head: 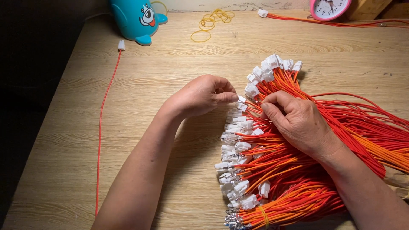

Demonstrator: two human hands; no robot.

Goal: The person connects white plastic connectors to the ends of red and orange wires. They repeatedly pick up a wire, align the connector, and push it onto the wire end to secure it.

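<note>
A big pile of red and orange wires (298, 170) with white plastic connectors (236, 127) at their ends lies on the wooden table (149, 72). My left hand (200, 96) pinches a white connector at the pile's left edge, fingers closed on it. My right hand (298, 121) rests on top of the pile and pinches a thin wire end near that same connector. The two hands nearly meet at about the pile's upper left.
A single red wire with a white connector (121, 44) runs down the table's left side. A blue toy figure (138, 19) stands at the back, yellow rubber bands (211, 21) beside it, and a pink clock (330, 8) at the back right.
</note>
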